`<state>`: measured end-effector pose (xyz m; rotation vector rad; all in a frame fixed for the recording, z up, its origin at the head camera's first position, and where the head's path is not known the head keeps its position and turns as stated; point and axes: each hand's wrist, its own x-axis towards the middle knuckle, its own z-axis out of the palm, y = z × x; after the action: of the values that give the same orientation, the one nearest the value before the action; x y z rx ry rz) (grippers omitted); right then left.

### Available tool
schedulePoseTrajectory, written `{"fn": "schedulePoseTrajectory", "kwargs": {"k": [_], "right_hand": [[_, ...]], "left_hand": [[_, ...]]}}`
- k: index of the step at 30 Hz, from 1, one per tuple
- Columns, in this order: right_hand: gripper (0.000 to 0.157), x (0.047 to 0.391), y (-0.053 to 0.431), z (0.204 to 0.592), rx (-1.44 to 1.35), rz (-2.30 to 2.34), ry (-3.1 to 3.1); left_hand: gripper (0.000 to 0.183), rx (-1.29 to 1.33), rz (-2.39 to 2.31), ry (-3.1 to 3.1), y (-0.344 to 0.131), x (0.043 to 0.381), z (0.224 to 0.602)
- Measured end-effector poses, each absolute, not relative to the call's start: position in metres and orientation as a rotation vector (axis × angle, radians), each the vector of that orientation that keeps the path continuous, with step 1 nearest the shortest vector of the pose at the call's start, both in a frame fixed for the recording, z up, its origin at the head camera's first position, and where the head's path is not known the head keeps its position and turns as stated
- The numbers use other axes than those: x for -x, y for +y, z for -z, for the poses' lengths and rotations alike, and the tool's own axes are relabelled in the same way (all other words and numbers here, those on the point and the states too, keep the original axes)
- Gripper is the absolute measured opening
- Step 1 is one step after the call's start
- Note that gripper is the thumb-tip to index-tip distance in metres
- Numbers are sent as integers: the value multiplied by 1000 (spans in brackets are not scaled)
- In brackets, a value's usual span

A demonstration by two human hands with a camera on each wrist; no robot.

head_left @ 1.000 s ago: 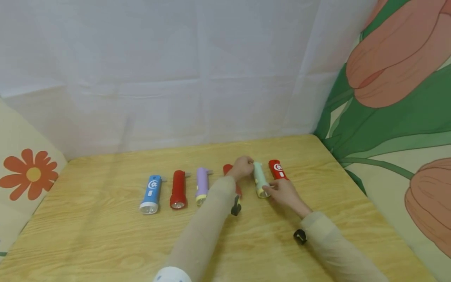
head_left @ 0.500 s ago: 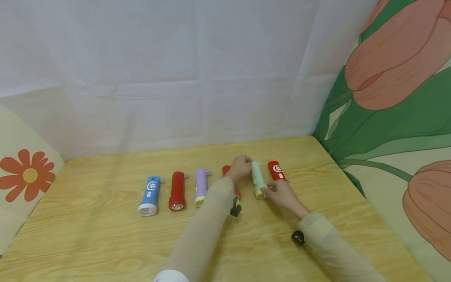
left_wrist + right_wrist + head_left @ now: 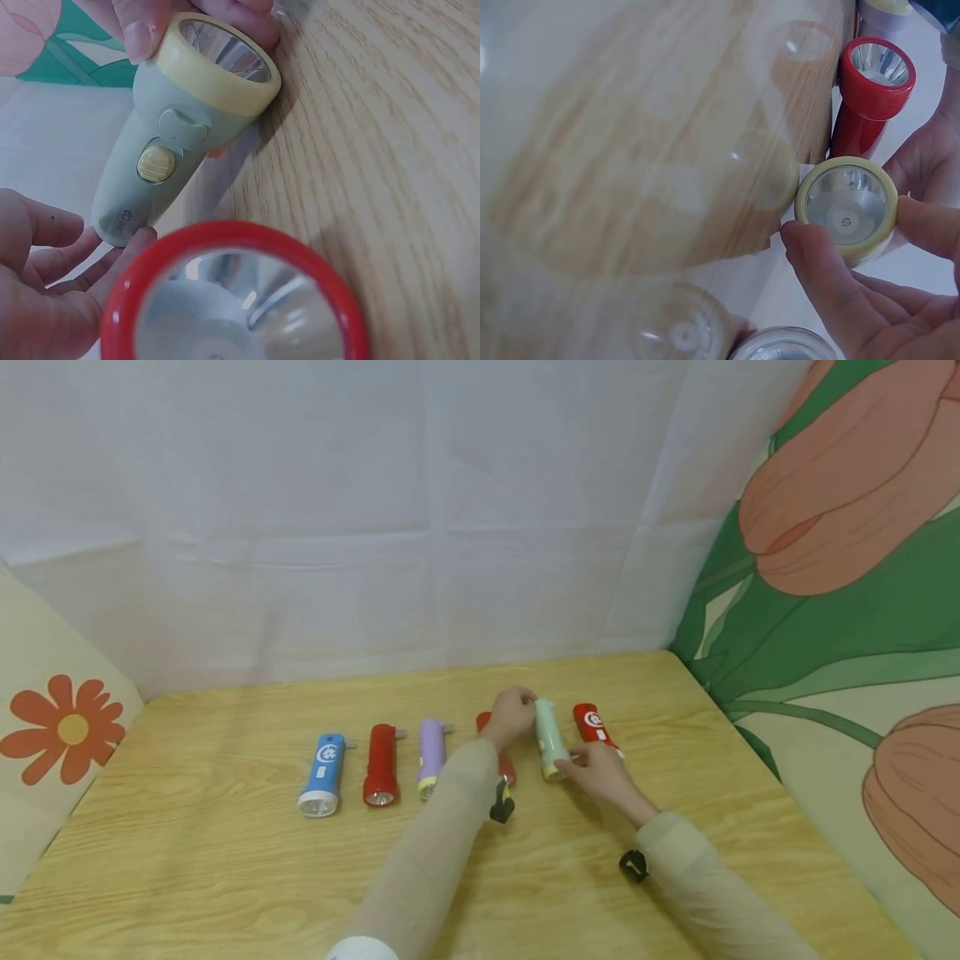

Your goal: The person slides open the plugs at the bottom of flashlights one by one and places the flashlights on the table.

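Observation:
A mint-green flashlight (image 3: pixel 551 735) with a cream head ring lies with its lens toward me, both hands on it. My left hand (image 3: pixel 512 714) holds its tail end at the fingertips. At the lens end, my right hand (image 3: pixel 606 774) pinches the cream ring between thumb and finger, seen close in the right wrist view. A red flashlight (image 3: pixel 232 234) lies just left of it, mostly hidden under my left hand and wrist in the head view. To the right is another red flashlight (image 3: pixel 590 720) with a white emblem, its front covered by my right hand.
Farther left in the row lie a purple flashlight (image 3: pixel 431 747), a plain red flashlight (image 3: pixel 381 760) and a blue flashlight (image 3: pixel 324 768) with a white ring. The wooden table (image 3: pixel 225 877) meets a white cloth (image 3: pixel 337 527) behind and a flower-printed panel (image 3: pixel 825 643) at right.
The mint-green flashlight has shifted slightly left, with both hands moving along with it. The other flashlights keep their places.

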<state>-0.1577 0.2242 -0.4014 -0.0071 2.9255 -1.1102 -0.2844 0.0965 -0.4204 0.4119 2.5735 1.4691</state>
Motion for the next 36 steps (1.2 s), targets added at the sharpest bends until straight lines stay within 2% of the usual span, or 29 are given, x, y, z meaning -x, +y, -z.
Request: {"fn": "schedulePoseTrajectory", "kwargs": {"k": [4,36], "right_hand": [[28,158,225,401,23,1103,2940],[35,154,224,398,-14,1188,2904]], "left_hand": [[24,-435,-1487,2593,92,268,402],[17,-407,-1638,2584,95,259,392]]}}
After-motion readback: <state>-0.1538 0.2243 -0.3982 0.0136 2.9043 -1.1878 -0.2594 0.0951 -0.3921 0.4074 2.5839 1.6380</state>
